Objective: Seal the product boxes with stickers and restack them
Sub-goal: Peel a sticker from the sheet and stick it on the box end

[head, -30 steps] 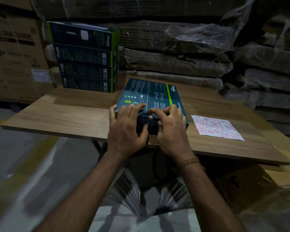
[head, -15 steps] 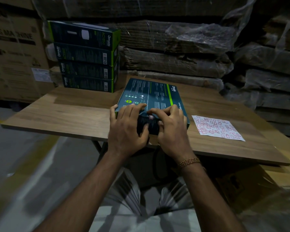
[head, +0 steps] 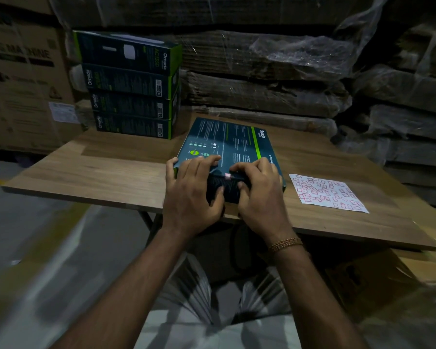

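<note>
Product box point(head: 227, 144), frame centre: stiff, likely light card; take by long sides. Left hand point(head: 193, 191) and right hand point(head: 259, 195) curl over near edge, pressing sticker point(head: 228, 176)

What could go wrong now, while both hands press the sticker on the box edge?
1. The box hangs slightly over the table edge, so pressing by the left hand and right hand might tip it.
2. The sticker wraps a corner; it may crease or sit crooked.
3. The sticker sheet lies loose near the right wrist and could be swept off.
</note>
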A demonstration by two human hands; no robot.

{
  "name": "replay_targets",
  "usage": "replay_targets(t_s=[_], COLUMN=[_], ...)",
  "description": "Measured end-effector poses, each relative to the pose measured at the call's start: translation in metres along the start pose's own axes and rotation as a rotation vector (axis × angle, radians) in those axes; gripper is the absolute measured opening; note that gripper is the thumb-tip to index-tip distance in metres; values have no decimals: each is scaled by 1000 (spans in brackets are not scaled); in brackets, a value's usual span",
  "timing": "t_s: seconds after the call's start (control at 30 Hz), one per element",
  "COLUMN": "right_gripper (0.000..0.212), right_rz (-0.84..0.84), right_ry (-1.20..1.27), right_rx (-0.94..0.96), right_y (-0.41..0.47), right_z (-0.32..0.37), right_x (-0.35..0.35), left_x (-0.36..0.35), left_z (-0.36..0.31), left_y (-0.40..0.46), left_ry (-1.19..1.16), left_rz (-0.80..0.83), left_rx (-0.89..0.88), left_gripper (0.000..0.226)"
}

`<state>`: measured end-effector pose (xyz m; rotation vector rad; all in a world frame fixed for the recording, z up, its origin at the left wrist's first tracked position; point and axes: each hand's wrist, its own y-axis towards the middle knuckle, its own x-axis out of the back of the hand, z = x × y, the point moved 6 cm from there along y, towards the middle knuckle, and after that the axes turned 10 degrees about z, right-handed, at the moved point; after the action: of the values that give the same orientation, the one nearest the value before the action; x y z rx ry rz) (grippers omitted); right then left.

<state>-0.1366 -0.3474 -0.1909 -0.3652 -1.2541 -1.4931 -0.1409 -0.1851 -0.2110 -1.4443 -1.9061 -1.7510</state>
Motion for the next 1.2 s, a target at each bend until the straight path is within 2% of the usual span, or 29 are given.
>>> replay_targets(t_s=[0.17,0.37,0.63,0.8,1.07,1.2], right_gripper=[41,37,38,42,44,46], right_rz=[-23,-13,-3,-30,-22,-1], right_ry=[66,42,20,50,39,43], right_rx=[19,2,-19,-8,-16,-20], right_y=[-3,-1,-1,-3,0,0], right_z=[0,2,3,1,0,-1], right_x=[3,3,2,1,1,1], left_x=[-1,-5,-4,-2,-1,0], left_z=[1,1,3,-1,-1,1], left_y=[-1,-2,-1,1,0,-1], left_ry=[-67,71,65,59,27,-36], left_rz=[-25,33,57,42,41,25], left_rx=[-7,-72,-46,-14,-15,-34], left_gripper=[71,58,52,55,73,67])
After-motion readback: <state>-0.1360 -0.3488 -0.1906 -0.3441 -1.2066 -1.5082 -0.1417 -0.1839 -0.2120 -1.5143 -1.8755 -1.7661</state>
